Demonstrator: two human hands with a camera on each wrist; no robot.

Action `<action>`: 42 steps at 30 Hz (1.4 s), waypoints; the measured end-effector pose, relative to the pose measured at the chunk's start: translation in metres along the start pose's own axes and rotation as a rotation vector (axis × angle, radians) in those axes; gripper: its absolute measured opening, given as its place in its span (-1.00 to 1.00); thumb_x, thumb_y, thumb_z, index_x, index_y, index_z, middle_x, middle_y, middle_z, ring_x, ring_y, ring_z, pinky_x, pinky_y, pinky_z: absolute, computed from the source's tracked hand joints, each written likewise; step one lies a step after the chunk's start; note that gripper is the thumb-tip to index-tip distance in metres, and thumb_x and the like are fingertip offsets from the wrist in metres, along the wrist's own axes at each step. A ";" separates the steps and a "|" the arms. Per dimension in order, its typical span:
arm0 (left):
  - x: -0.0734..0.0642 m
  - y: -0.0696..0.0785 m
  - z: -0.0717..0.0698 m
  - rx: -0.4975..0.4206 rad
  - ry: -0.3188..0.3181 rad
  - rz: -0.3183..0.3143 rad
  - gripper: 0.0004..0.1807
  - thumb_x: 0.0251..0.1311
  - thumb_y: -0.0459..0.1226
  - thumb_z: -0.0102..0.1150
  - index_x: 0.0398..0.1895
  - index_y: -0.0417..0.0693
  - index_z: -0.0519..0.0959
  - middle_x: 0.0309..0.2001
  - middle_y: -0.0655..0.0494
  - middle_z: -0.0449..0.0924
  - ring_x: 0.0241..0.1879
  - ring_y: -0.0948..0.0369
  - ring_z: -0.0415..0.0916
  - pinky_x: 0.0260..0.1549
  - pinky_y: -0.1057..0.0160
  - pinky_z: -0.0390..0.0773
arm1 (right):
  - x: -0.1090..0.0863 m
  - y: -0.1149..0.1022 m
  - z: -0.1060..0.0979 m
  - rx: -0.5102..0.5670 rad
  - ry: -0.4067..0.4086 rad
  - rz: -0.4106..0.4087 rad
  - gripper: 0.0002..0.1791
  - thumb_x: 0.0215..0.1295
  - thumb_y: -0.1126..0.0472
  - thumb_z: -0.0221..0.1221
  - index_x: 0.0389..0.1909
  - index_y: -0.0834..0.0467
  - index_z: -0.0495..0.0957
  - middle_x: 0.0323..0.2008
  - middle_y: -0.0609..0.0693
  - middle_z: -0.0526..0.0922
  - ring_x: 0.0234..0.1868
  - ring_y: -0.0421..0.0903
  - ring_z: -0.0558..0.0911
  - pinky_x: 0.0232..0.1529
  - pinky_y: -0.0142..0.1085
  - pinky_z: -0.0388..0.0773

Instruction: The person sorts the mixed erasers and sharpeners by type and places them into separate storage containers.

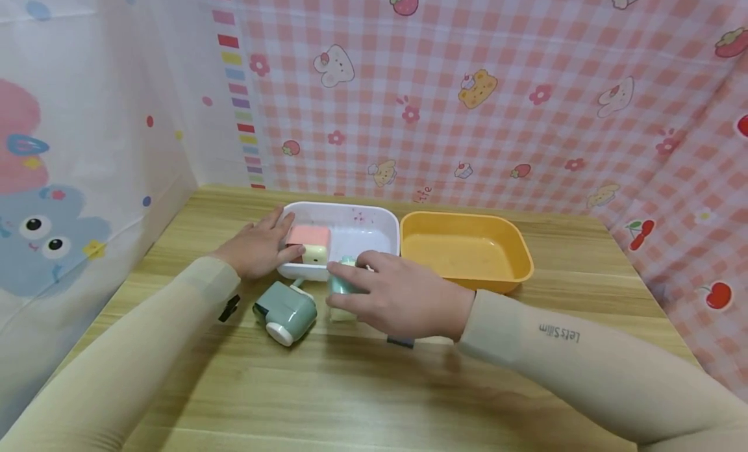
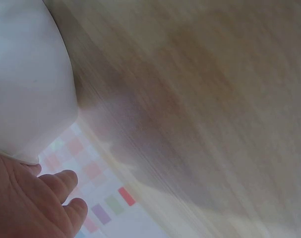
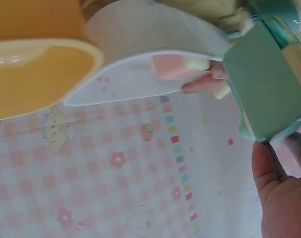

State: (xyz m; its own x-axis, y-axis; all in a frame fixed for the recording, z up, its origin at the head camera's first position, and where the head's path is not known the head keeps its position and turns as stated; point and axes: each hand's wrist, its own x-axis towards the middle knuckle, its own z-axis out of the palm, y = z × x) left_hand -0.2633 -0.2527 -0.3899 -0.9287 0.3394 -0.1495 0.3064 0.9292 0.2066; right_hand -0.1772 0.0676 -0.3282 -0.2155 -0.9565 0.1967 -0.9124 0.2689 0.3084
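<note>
My left hand rests at the left end of a white plastic tub, its fingers fairly straight by the rim. The thumb reaches inside and touches a boxy pink-and-cream piece, which sits in the tub's left end. At the tub's front side, my right hand grips a boxy green-and-cream piece between thumb and fingers, partly hidden by the hand in the head view. Left of it on the table lies a glossy green toy appliance with a white round knob.
An orange-yellow tub stands directly right of the white one. A small dark object shows beneath the right wrist. Behind the wooden table hangs a pink checked cloth, with a white printed cloth at the left.
</note>
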 end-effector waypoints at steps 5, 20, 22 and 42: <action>0.001 0.000 0.001 -0.001 0.004 0.007 0.05 0.52 0.39 -0.36 0.73 -0.16 -0.20 0.72 -0.26 -0.40 0.67 -0.29 -0.19 0.56 -0.45 -0.09 | 0.001 0.013 0.007 0.000 0.060 0.025 -0.53 0.45 0.04 0.30 0.34 -0.11 0.56 0.49 0.00 0.50 0.11 0.10 0.62 0.08 -0.13 0.69; 0.002 0.002 0.002 -0.008 -0.005 0.005 0.02 0.54 0.37 -0.33 0.73 -0.14 -0.21 0.72 -0.26 -0.40 0.69 -0.27 -0.23 0.57 -0.43 -0.10 | 0.003 0.051 0.037 -0.001 0.144 0.114 -0.49 0.38 0.07 0.40 0.31 0.01 0.57 0.46 0.10 0.52 0.22 0.14 0.58 0.26 -0.10 0.60; 0.002 0.002 0.002 -0.006 -0.005 0.005 0.03 0.54 0.37 -0.33 0.73 -0.15 -0.21 0.72 -0.26 -0.40 0.69 -0.27 -0.23 0.57 -0.43 -0.10 | 0.003 0.056 0.038 0.030 0.121 0.136 -0.49 0.42 0.08 0.37 0.34 0.02 0.55 0.48 0.10 0.49 0.27 0.15 0.59 0.30 -0.08 0.60; 0.002 -0.002 0.002 0.001 0.006 -0.004 0.03 0.53 0.39 -0.35 0.73 -0.13 -0.22 0.73 -0.24 -0.40 0.69 -0.25 -0.22 0.58 -0.41 -0.09 | 0.026 0.089 0.056 0.111 -0.079 0.257 -0.48 0.49 0.07 0.30 0.40 0.02 0.50 0.52 0.13 0.44 0.35 0.20 0.52 0.30 -0.03 0.63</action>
State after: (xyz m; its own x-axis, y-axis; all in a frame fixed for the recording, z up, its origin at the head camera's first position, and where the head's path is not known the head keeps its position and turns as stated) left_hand -0.2654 -0.2533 -0.3925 -0.9313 0.3347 -0.1440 0.3028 0.9308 0.2048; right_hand -0.2834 0.0600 -0.3481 -0.4672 -0.8655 0.1806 -0.8559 0.4940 0.1534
